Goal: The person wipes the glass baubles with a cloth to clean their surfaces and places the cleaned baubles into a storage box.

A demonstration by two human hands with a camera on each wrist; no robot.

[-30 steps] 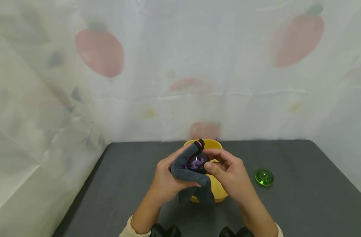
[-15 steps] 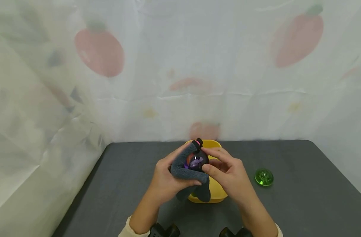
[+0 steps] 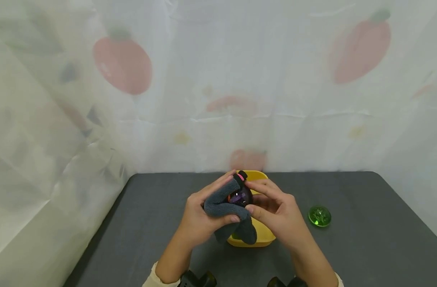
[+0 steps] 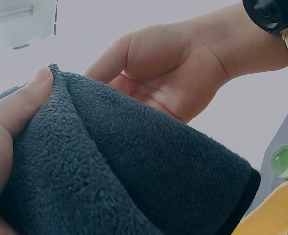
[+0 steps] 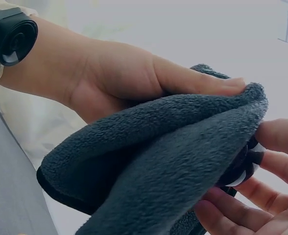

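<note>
While both hands meet above the yellow bowl (image 3: 263, 235), the left hand (image 3: 198, 217) grips a dark grey fleece cloth (image 3: 222, 207), its thumb and fingers curled round the folded fabric. From the left wrist view, the thumb presses the cloth's upper fold, and the fabric fills most of the frame. A loose end of the cloth hangs down over the bowl's near rim.

Partly wrapped in the cloth sits a dark, glossy purple ball (image 3: 241, 196), held in the air between the two hands, just above the bowl. The right hand (image 3: 276, 213) pinches this ball from the right side, thumb below and fingertips above; the right wrist view shows the fingers (image 5: 276, 137) touching the dark ball (image 5: 244, 164) where it emerges from the cloth (image 5: 158, 166). A small black and pink piece (image 3: 241, 175) stands out at the top of the bundle; what it is cannot be told.

The bowl rests on a dark grey table (image 3: 365, 239), near its middle and towards the far edge. A green glass ball (image 3: 319, 215) lies on the table to the right of the bowl, well apart from both hands. Behind the table hangs a pale curtain (image 3: 218, 79) printed with faded red fruit shapes. Cream sleeve cuffs and black wrist-mounted devices show at the lower edge of the head view.
</note>
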